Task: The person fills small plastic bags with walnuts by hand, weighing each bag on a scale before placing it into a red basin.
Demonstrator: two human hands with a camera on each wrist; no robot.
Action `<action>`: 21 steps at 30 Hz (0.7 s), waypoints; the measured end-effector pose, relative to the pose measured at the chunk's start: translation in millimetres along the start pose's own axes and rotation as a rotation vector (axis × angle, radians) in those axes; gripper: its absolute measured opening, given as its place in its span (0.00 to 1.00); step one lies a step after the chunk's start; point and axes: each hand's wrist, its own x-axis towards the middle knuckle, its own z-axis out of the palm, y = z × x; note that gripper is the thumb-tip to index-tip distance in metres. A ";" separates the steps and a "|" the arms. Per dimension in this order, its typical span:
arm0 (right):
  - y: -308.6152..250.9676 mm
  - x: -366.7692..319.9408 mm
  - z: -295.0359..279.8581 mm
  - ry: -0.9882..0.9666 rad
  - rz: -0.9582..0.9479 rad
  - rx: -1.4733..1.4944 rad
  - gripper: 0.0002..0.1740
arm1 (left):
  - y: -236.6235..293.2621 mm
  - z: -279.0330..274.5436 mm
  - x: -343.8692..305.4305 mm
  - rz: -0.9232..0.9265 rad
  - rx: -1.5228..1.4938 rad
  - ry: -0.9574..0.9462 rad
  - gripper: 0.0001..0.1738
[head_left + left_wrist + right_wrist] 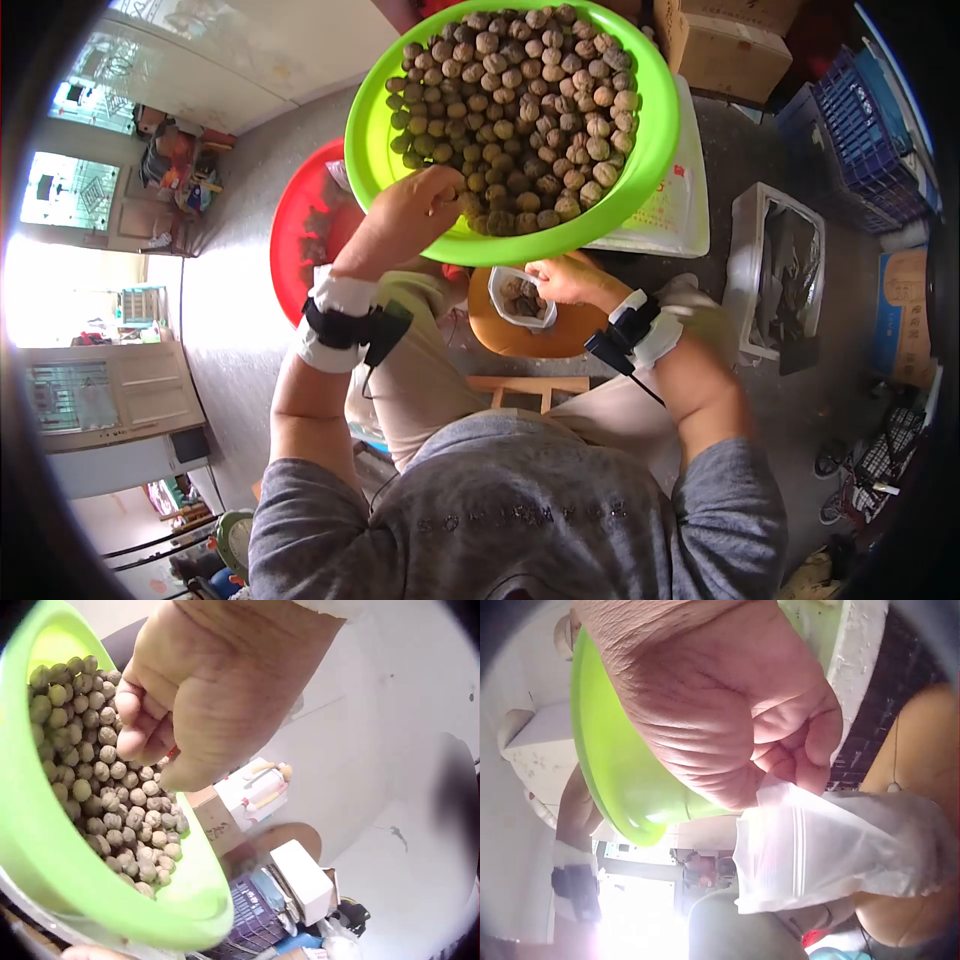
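A large lime-green basin (655,150) holds a heap of walnuts (520,100). My left hand (415,205) is over its near left rim, beside the walnuts, with fingers curled inward; the left wrist view (202,697) shows it from the thumb side, and I cannot tell whether anything is inside. Below the basin, my right hand (575,280) pinches the upper edge of a clear zip-lock plastic bag (810,847). From above, the bag's mouth stands wide, with several walnuts (522,297) inside. The bag rests on an orange-brown stool (485,325) between the knees.
Left of the basin sits a red basin (290,230) with dark pieces in it. A white foam box (690,215) is under the green basin's right side. Farther right are a white foam crate (740,270) and a blue plastic crate (850,150); cardboard boxes (725,55) stand behind.
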 end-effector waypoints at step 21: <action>9.4 3.7 4.5 0.071 -0.112 0.061 0.05 | -71.7 70.1 126.5 0.046 0.244 -0.581 0.26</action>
